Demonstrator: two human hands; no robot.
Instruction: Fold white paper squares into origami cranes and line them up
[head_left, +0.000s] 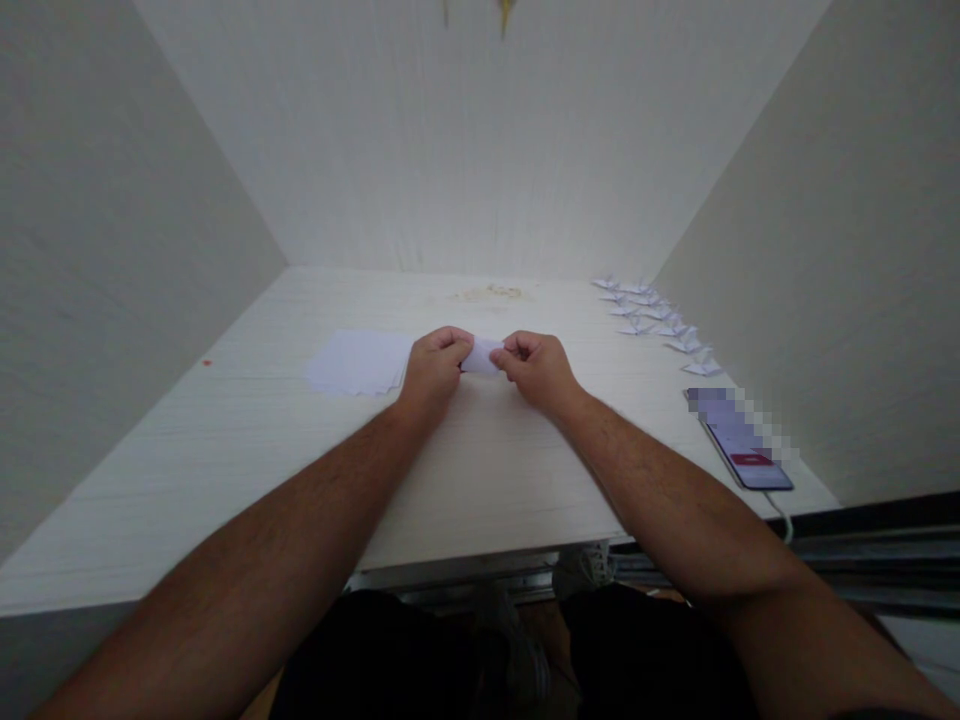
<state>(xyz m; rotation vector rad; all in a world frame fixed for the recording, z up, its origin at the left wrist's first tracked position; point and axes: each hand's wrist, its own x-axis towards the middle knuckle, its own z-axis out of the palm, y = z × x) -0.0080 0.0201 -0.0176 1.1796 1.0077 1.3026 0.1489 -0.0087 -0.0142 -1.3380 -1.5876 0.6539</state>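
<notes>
Between my two hands, above the middle of the table, is a small folded piece of white paper [482,356]. My left hand [439,368] pinches its left end between thumb and fingers. At the other end, my right hand [534,365] grips it the same way, thumb on the near face. Parts of the paper are hidden behind my fingers. Just left of my left hand lies a spread stack of white paper sheets [356,362], flat on the table.
Several folded paper cranes [634,327] stand in rows at the back right. Nearer, a phone [735,435] with a white cable [784,525] lies by the right wall. Walls enclose the white table [450,480] at the left, back and right. Brownish marks [495,293] show near the back.
</notes>
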